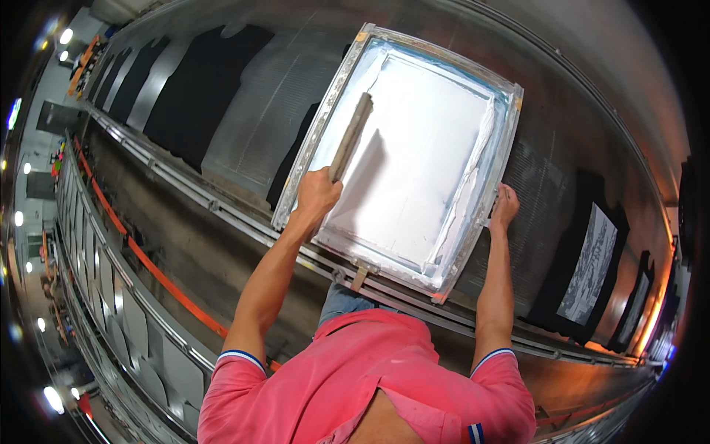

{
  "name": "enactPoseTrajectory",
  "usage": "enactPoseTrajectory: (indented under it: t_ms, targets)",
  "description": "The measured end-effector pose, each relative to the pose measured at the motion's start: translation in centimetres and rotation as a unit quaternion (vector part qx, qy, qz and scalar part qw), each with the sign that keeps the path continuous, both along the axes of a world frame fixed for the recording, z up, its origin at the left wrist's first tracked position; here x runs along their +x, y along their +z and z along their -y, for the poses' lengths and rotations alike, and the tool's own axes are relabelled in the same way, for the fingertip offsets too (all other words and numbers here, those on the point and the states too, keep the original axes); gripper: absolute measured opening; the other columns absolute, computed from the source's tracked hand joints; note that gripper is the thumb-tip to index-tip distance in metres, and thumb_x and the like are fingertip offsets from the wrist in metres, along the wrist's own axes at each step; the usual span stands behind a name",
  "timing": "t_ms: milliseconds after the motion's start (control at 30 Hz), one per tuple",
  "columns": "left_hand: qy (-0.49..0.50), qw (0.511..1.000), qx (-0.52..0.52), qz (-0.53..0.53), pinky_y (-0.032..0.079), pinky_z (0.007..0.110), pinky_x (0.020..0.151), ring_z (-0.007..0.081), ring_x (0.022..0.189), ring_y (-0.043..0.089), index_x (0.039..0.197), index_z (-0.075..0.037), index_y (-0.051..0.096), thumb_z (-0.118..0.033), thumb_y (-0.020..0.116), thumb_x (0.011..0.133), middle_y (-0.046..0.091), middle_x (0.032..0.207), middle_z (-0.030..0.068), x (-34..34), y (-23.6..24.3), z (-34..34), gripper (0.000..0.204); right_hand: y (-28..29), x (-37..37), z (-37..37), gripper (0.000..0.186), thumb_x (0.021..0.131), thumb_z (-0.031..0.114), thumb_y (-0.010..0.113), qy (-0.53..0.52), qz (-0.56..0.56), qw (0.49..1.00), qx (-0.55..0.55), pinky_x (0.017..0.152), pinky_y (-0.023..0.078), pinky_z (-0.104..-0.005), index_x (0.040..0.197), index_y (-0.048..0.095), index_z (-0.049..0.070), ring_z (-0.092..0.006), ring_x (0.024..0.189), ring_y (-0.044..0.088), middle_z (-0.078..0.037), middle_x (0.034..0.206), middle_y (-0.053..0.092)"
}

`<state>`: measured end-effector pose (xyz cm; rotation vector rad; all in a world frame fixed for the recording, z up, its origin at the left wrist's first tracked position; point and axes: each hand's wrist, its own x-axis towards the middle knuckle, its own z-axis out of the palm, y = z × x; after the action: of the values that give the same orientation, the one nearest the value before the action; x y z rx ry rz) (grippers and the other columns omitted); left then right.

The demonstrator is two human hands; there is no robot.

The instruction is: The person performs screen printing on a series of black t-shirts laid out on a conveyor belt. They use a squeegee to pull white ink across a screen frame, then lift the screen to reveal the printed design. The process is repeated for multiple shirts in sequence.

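Brown squeegee (351, 137) in the left hand (319, 194), held it tightly over the left half of the screen frame (509, 132); clasped that frame's right edge with the right hand (505, 208).

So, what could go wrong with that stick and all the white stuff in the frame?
The left hand grips the stick near one end, so it might tip or press unevenly.

The right hand is at the edge of the frame; a bump there could shift it.

White stuff is heaped along the frame's right inner side, so some might spill and mark the black cloth beside it.
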<state>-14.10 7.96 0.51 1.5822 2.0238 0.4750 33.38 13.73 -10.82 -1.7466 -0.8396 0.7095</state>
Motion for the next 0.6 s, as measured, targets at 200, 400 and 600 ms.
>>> enactPoseTrajectory:
  t_ms: [200,400,600]
  targets:
    - [0.036,0.997,0.003,-0.061,0.053,0.052,0.074,0.049,0.078,0.066,0.087,0.009,0.067,-0.019,0.061,0.076,0.065,0.078,0.0317,-1.8,-2.5,-1.3,0.03,0.0,1.2,0.7,0.017,0.089,0.015,0.066,-0.007,-0.074,0.997,-0.033,0.072,0.044,-0.0287,0.094,0.07,-0.001,-0.0134,0.078,0.055,-0.004,0.084,0.064]
    - [0.017,0.992,-0.007,-0.123,0.055,0.051,0.076,0.0456,0.078,0.069,0.084,0.008,0.069,-0.017,0.063,0.077,0.068,0.081,0.0305,-4.0,-5.1,-1.8,0.027,-3.2,1.0,2.0,0.023,0.085,0.023,0.071,0.003,0.075,0.997,-0.019,0.078,0.046,-0.0358,0.096,0.071,0.002,-0.0237,0.082,0.061,-0.013,0.085,0.067]
    - [0.012,0.99,-0.017,-0.139,0.057,0.049,0.07,0.0431,0.074,0.069,0.084,0.004,0.069,-0.018,0.065,0.077,0.069,0.078,0.026,-0.2,-6.9,-0.2,0.023,-0.4,-2.5,1.6,0.031,0.085,0.031,0.071,-0.01,0.132,0.99,-0.039,0.082,0.048,-0.0369,0.098,0.072,0.003,-0.03,0.089,0.065,-0.019,0.093,0.07]
